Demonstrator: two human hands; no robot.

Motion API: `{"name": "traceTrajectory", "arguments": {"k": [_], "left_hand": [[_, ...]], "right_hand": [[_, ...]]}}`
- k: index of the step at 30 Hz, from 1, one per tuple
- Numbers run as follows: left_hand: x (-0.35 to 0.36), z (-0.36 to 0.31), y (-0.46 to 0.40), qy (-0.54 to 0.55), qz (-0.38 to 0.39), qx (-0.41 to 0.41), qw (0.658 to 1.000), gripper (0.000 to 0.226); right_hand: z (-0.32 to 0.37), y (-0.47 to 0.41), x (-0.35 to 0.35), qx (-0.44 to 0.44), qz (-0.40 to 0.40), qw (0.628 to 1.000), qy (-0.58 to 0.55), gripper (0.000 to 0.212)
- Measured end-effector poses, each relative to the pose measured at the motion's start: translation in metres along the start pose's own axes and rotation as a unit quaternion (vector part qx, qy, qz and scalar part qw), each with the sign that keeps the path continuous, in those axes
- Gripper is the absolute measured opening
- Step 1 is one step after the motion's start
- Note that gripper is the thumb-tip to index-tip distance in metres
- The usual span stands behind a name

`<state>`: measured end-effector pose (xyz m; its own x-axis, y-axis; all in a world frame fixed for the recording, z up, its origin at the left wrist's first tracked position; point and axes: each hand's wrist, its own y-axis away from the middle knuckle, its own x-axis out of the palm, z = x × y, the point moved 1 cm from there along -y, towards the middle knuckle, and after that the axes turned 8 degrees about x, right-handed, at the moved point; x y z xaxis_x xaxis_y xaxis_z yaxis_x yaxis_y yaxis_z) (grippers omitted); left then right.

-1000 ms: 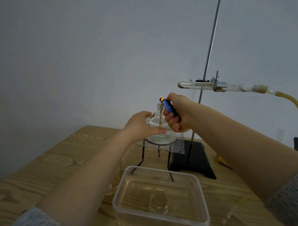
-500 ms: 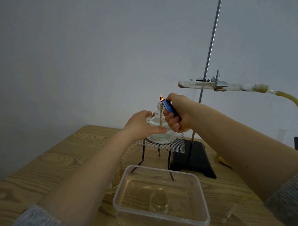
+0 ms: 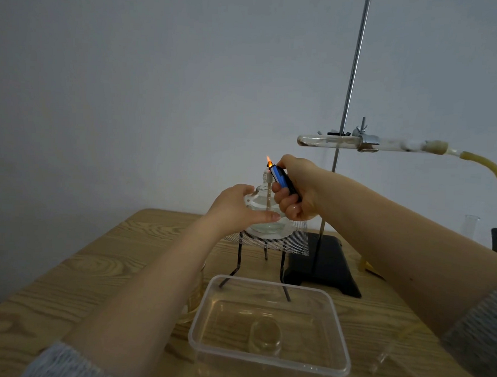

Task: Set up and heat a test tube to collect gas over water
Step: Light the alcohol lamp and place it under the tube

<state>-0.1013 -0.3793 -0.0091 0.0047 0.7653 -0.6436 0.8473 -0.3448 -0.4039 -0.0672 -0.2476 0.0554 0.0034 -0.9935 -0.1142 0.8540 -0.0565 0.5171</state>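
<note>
Pale grey wall and a wood-grain table (image 3: 75, 269) frame the setup. At the middle of the view stands the glass alcohol lamp (image 3: 264, 214), resting on a wire gauze (image 3: 293, 243) atop a black tripod (image 3: 240, 262). The left hand (image 3: 235, 209) cups the lamp's body from nine o'clock, fingers pressed together and curved round the glass, the thumb lying across the front. The right hand (image 3: 298, 193) comes in from three o'clock, its fingers closed round a blue lighter (image 3: 282, 179) with the thumb on top, and the orange flame (image 3: 269, 161) stands just above the wick holder (image 3: 266, 176).

Compared with a second ago almost nothing has shifted: both hands hold the same pose and the lighter flame sits at the same spot beside the wick. My reading is that the wick has not clearly caught yet, since I can see only the one flame; whether it belongs to lighter or wick alone I cannot tell. So the heating step seems to be only starting.

Out at two o'clock from the lamp, well apart from it, the test tube (image 3: 329, 142) lies horizontal in the clamp (image 3: 367, 140) on the retort stand (image 3: 350, 78), with a yellowish rubber hose (image 3: 490, 170) leaving its stoppered end. At six o'clock, near the camera, sits the clear plastic tub (image 3: 208, 303) of water with a small jar (image 3: 265, 336) in it.
</note>
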Motion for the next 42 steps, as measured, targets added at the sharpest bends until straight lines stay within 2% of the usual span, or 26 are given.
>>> {"name": "traceTrajectory", "arguments": {"k": [20,32,42], "left_hand": [[-0.0001,-0.0013,0.0011,0.003,-0.001,-0.004,1.000,0.091],[0.0000,-0.0012,0.0012,0.012,-0.001,-0.004,1.000,0.092],[0.0005,0.0016,0.0004,0.007,-0.002,-0.002,1.000,0.091]], "right_hand": [[-0.0032,-0.0004,-0.0026,0.010,0.016,0.999,-0.040,0.047],[-0.0030,0.0008,-0.0014,-0.010,-0.024,1.000,-0.002,0.037],[-0.0006,-0.0011,-0.0013,-0.002,-0.023,1.000,0.011,0.038]]}}
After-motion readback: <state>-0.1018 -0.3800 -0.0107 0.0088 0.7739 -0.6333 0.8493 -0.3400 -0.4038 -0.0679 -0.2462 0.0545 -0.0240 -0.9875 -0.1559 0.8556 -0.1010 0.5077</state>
